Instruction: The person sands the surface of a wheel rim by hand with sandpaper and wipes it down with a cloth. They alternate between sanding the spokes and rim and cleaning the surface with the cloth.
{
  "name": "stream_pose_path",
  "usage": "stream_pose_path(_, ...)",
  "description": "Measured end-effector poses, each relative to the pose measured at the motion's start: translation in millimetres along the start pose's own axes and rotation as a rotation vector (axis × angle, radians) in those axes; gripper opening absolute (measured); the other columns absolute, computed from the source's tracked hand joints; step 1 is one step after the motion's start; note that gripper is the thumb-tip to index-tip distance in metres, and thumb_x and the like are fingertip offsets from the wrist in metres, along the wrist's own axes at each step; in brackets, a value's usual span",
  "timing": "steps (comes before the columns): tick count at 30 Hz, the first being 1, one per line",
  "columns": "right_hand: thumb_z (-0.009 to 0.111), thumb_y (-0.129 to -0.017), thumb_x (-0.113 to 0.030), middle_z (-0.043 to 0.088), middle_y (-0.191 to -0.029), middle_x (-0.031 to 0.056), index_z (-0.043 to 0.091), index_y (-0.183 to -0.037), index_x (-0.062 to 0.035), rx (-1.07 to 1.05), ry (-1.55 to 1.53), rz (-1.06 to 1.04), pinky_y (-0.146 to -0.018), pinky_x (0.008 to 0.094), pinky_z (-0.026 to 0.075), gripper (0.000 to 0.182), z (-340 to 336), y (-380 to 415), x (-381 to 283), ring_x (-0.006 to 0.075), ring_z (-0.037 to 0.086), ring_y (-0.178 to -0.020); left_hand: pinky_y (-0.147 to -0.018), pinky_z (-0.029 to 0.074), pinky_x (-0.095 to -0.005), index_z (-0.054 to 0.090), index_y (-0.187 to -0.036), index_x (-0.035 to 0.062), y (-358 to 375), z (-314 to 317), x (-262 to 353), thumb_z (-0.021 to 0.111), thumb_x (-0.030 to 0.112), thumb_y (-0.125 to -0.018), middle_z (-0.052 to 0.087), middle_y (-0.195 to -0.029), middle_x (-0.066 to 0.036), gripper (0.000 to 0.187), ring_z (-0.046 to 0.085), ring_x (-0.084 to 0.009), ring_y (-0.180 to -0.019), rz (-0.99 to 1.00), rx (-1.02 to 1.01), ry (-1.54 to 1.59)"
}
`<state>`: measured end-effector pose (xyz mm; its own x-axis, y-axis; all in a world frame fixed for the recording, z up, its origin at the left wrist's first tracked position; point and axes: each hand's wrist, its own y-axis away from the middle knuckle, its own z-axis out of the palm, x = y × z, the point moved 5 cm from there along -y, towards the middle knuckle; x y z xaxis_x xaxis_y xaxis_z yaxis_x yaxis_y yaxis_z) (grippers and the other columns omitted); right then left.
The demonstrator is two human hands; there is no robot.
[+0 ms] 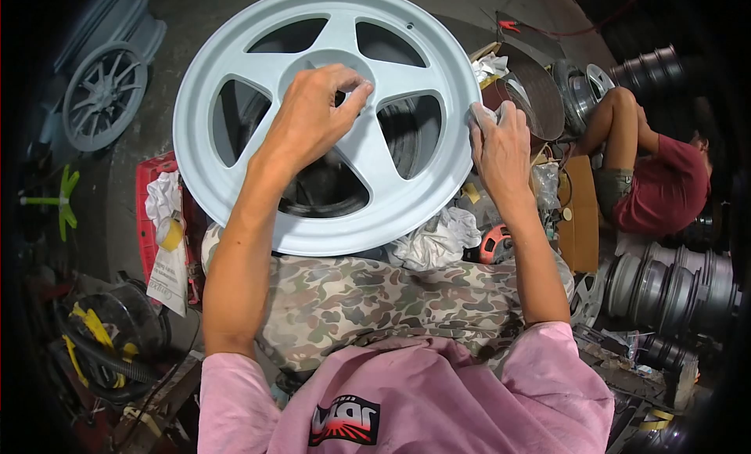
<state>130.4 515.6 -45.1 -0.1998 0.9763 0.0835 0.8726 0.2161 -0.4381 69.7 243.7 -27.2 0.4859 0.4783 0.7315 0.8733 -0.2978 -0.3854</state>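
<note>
Your left grip (318, 113) curled over the wheel (400, 84), your right grip (501, 146) at its rim (460, 86). Neither's hold was clear; light, even pressure seemed best.

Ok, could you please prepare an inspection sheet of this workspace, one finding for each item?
Surface: dark floor, partly covered.
Job's things: pale five-spoke wheel rim, face toward the camera.
Clutter: crumpled white cloth near it; yellow tape roll at left; cardboard box at right.
Hands: left hand over the rim's centre; right hand at its right edge, grip unclear.
Cables: red cable and red clip, upper right.
Surroundings: stacked wheel rims and another person at right.
</note>
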Motion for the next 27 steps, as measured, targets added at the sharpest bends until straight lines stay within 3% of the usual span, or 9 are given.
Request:
stream_pose_path(6, 0.072, -0.089, -0.015, 0.054, -0.107, 0.0154, 0.070, -0.120, -0.0060, -0.103, 0.010, -0.007, -0.079, 0.0454, 0.044, 0.033, -9.0, 5.3, -3.2, 0.0335, 0.054, -0.100, -0.064, 0.048, -0.0357, 0.074, -0.104, -0.0061, -2.3, -1.1, 1.1, 0.069, 0.021, -0.099, 0.073, -0.090, -0.017, 0.028, 0.063, -0.0241, -0.071, -0.015, -0.020, -0.043)
stream_pose_path(11, 0.070, -0.090, -0.016, 0.054, -0.105, 0.0150, 0.071, -0.118, -0.0036, 0.024, 0.046, 0.014, -0.079, 0.0453, 0.044, 0.030, 7.1, -12.8, -2.3, 0.0330, 0.054, -0.100, -0.064, 0.048, -0.0360, 0.074, -0.104, -0.0056, -0.8, 0.3, 1.7, 0.069, 0.021, -0.099, 0.073, -0.090, -0.017, 0.027, 0.062, -0.0244, -0.070, -0.023, -0.052, -0.049)
stream_pose_path(15, 0.071, -0.089, -0.015, 0.055, -0.107, 0.0145, 0.071, -0.121, -0.0031, -0.055, 0.068, 0.035, -0.080, 0.0446, 0.043, 0.034, -8.1, 8.6, -14.7, 0.0326, 0.054, -0.101, -0.064, 0.049, -0.0366, 0.075, -0.104, -0.0051, -1.3, -4.1, 2.8, 0.068, 0.020, -0.099, 0.073, -0.090, -0.017, 0.026, 0.063, -0.0240, -0.072, -0.053, -0.033, -0.047)
stream_pose_path(20, 0.071, -0.090, -0.015, 0.055, -0.107, 0.0144, 0.071, -0.121, -0.0030, -0.011, 0.089, 0.001, -0.080, 0.0447, 0.043, 0.033, 11.1, -17.2, 1.7, 0.0328, 0.054, -0.102, -0.066, 0.050, -0.0367, 0.074, -0.104, -0.0053, 0.1, 6.2, 1.8, 0.068, 0.019, -0.099, 0.073, -0.089, -0.017, 0.025, 0.064, -0.0260, -0.073, 0.004, -0.057, -0.067)
stream_pose_path(27, 0.071, -0.087, -0.012, 0.055, -0.106, 0.0147, 0.068, -0.122, -0.0035, -0.012, 0.022, 0.085, -0.081, 0.0452, 0.043, 0.036, -2.8, 8.4, -14.8, 0.0330, 0.054, -0.101, -0.066, 0.051, -0.0372, 0.074, -0.103, -0.0053, -0.1, 2.6, 1.6, 0.068, 0.018, -0.099, 0.072, -0.089, -0.016, 0.024, 0.064, -0.0271, -0.074, -0.024, -0.036, -0.056)
